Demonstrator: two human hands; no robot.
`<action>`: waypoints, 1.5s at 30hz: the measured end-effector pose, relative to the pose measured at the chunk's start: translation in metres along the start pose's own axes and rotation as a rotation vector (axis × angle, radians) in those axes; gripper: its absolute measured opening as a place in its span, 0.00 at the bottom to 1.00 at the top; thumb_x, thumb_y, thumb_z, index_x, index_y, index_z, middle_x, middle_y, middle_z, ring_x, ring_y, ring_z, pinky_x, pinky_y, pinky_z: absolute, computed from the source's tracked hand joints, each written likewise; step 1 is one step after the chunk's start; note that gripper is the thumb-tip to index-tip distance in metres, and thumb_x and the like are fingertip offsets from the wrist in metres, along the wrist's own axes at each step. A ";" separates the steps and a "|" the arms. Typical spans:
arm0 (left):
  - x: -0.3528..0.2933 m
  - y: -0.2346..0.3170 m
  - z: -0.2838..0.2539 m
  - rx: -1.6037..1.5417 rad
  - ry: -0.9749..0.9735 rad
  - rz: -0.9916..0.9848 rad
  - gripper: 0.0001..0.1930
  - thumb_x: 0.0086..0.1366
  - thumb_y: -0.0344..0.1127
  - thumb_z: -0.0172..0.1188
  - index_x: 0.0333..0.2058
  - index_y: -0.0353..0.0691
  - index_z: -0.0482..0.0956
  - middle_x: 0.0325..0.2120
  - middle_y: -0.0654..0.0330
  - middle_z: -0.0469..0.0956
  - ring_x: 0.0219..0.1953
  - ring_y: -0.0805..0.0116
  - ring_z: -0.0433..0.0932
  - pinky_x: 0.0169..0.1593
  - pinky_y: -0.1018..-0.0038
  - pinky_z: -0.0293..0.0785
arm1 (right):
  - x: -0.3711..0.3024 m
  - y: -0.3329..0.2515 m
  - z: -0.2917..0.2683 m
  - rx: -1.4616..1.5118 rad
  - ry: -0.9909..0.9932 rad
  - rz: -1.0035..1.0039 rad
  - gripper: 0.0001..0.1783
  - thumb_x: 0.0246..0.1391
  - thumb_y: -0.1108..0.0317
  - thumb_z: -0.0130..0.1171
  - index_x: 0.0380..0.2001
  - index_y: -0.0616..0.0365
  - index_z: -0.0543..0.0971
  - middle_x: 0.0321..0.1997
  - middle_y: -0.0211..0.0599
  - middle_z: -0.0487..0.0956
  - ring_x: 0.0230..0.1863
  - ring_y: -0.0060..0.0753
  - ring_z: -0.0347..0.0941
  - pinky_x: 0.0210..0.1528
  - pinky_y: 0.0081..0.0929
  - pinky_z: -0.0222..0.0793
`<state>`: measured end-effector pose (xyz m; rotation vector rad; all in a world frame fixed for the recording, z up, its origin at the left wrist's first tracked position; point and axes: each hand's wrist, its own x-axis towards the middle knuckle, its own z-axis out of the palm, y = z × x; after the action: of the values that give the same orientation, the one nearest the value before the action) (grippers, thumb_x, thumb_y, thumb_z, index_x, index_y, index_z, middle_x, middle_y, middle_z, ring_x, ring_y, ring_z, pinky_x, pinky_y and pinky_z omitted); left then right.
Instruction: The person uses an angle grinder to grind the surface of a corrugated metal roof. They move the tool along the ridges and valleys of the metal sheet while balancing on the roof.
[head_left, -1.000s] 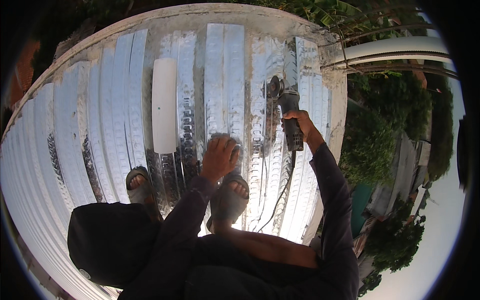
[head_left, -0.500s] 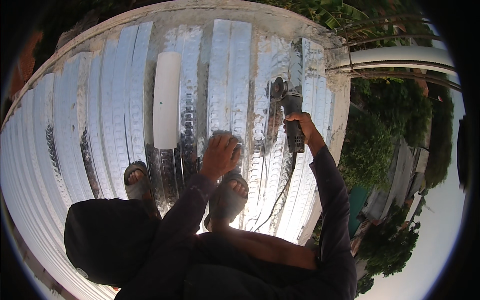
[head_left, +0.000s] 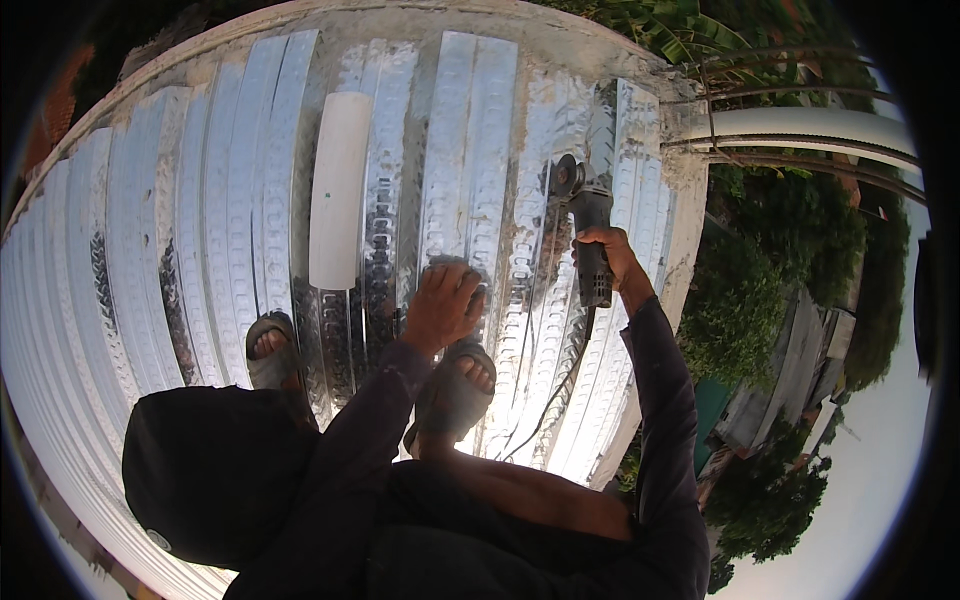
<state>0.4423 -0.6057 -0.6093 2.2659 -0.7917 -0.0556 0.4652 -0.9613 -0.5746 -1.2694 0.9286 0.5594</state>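
Observation:
My right hand (head_left: 612, 260) is wrapped round the body of a dark angle grinder (head_left: 592, 208), whose disc (head_left: 567, 177) points toward the far left. A thin cord (head_left: 560, 395) trails from the grinder's near end across ribbed metal sheeting (head_left: 468, 150). Palm down, my left hand (head_left: 444, 306) rests on the sheeting just ahead of my sandalled foot (head_left: 458, 385), its fingers stretched forward and slightly bent. What lies under its fingertips is hidden. The disc is over the sheeting; whether it touches cannot be made out.
A white curved panel or tube piece (head_left: 339, 190) lies on the sheeting to the left. My other sandalled foot (head_left: 270, 345) stands nearby. A concrete edge (head_left: 690, 215) borders the sheeting at right, with metal rods (head_left: 790, 92), trees and lower roofs beyond. Something black (head_left: 215, 475) fills the lower left.
The view has shifted slightly. My right hand still grips the grinder, which is in nearly the same place. My left hand stays on the sheeting.

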 end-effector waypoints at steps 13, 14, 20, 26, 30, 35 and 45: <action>0.003 0.003 -0.002 -0.017 -0.006 -0.010 0.19 0.57 0.38 0.69 0.46 0.44 0.78 0.47 0.54 0.75 0.49 0.50 0.74 0.54 0.56 0.71 | 0.003 -0.003 0.001 0.008 -0.003 0.021 0.15 0.49 0.63 0.68 0.37 0.63 0.82 0.30 0.39 0.81 0.27 0.35 0.80 0.33 0.35 0.81; 0.002 0.003 -0.002 0.000 -0.004 -0.002 0.18 0.57 0.38 0.69 0.46 0.44 0.77 0.47 0.55 0.75 0.49 0.51 0.74 0.53 0.56 0.70 | 0.002 -0.003 0.001 0.000 0.000 0.025 0.15 0.49 0.63 0.68 0.37 0.63 0.82 0.30 0.39 0.81 0.27 0.35 0.81 0.33 0.35 0.81; 0.002 0.002 0.001 0.009 -0.002 0.012 0.18 0.58 0.39 0.68 0.46 0.44 0.77 0.46 0.56 0.74 0.49 0.52 0.74 0.53 0.57 0.70 | 0.005 0.001 -0.001 0.000 0.008 0.020 0.15 0.49 0.63 0.68 0.36 0.63 0.82 0.30 0.38 0.81 0.27 0.35 0.80 0.32 0.34 0.81; -0.001 0.000 0.001 -0.009 -0.001 -0.004 0.19 0.57 0.38 0.69 0.46 0.43 0.78 0.47 0.54 0.75 0.49 0.51 0.74 0.53 0.56 0.71 | 0.004 0.001 0.003 -0.002 0.019 0.028 0.16 0.49 0.62 0.68 0.37 0.63 0.82 0.29 0.38 0.81 0.27 0.35 0.80 0.32 0.34 0.81; 0.001 0.001 -0.001 0.013 0.013 0.007 0.16 0.59 0.39 0.67 0.45 0.44 0.77 0.45 0.56 0.74 0.48 0.54 0.74 0.51 0.57 0.70 | 0.002 -0.002 0.004 -0.018 0.016 0.027 0.16 0.49 0.62 0.69 0.36 0.63 0.82 0.29 0.38 0.81 0.26 0.34 0.80 0.32 0.34 0.80; 0.003 0.002 -0.002 0.006 0.023 0.015 0.16 0.59 0.39 0.67 0.45 0.45 0.77 0.44 0.57 0.74 0.47 0.54 0.74 0.51 0.58 0.70 | 0.005 -0.001 0.000 -0.057 0.038 -0.010 0.16 0.49 0.62 0.69 0.36 0.63 0.82 0.29 0.38 0.81 0.26 0.34 0.80 0.32 0.34 0.79; 0.004 0.003 -0.002 0.005 0.036 0.014 0.14 0.62 0.39 0.65 0.44 0.45 0.76 0.43 0.57 0.74 0.47 0.55 0.74 0.50 0.59 0.70 | 0.011 0.003 -0.007 -0.050 0.013 0.014 0.16 0.49 0.62 0.69 0.36 0.62 0.82 0.29 0.38 0.81 0.26 0.34 0.79 0.32 0.35 0.79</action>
<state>0.4445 -0.6081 -0.6048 2.2597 -0.7901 -0.0065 0.4664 -0.9683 -0.5854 -1.3134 0.9406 0.5890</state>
